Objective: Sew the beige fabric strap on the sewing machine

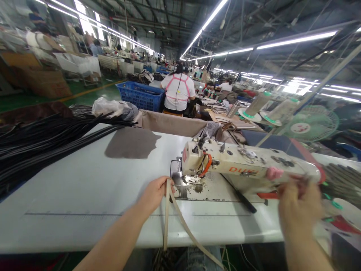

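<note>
My left hand [156, 192] is closed on a narrow beige strap [166, 229] at the front left corner of the sewing machine's metal plate [177, 177]. Two lengths of the strap hang from my fingers over the table's front edge. The white sewing machine [225, 162] has its needle area just right of that hand. At the right end of the machine, my right hand [300, 203] is raised near the handwheel end. Motion smears its fingers, so I cannot tell whether they hold anything. A slim dark tool [245, 200] lies under the machine arm.
A brown-grey cut piece [131, 143] lies on the white table [84, 192]. Long black strips [56, 145] are heaped at the left. Thread cones [256, 105] and a green fan [308, 124] stand at the right. Ahead, a co-worker [178, 90] sits beside a blue basket [141, 96].
</note>
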Demonstrator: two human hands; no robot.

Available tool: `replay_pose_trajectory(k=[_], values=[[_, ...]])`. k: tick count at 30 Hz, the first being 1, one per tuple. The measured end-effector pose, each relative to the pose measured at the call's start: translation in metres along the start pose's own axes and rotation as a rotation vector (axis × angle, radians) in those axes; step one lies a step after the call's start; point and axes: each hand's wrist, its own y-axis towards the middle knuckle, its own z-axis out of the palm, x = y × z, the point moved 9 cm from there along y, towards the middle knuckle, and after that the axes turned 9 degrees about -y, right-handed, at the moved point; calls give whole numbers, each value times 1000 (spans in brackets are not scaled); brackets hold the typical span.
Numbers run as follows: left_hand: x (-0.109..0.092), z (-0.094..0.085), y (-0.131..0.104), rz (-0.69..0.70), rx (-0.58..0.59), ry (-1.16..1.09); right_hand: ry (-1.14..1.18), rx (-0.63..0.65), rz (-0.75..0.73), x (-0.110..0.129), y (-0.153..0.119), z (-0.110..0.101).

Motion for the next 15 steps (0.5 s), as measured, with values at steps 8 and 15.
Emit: replay_pose_trajectory(k=[8,15], values=[[-15,-29,-7,163,-217,252,148,662,-362,163,-173,72],[-10,-39,-6,202,-255,143,-76,798,-455,216,-190,82]])
